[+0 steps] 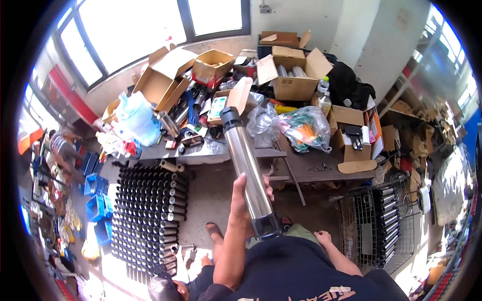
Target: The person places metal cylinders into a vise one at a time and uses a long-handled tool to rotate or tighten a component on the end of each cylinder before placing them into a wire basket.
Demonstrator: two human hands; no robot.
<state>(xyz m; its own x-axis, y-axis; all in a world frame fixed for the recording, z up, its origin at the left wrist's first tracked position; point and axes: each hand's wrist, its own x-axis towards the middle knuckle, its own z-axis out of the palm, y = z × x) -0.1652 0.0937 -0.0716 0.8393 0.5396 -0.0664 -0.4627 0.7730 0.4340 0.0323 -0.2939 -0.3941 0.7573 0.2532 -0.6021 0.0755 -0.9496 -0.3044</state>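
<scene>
My left hand (249, 196) grips a long silver metal tube (247, 159) with black caps on both ends. I hold the tube slanted in front of me, with its upper cap (230, 119) toward the cluttered workbench (301, 168) and its lower cap (266, 226) near my chest. My right hand (323, 235) rests low by my green trouser leg and holds nothing I can see. It is too small to tell how its fingers lie.
Several rows of black-capped tubes (148, 210) lie stacked on the floor at the left. A wire cart (374, 226) with more tubes stands at the right. Open cardboard boxes (296, 75) and plastic bags (306, 128) cover the bench. Another person's head (163, 289) is below me, and a further person (60, 148) is at the far left.
</scene>
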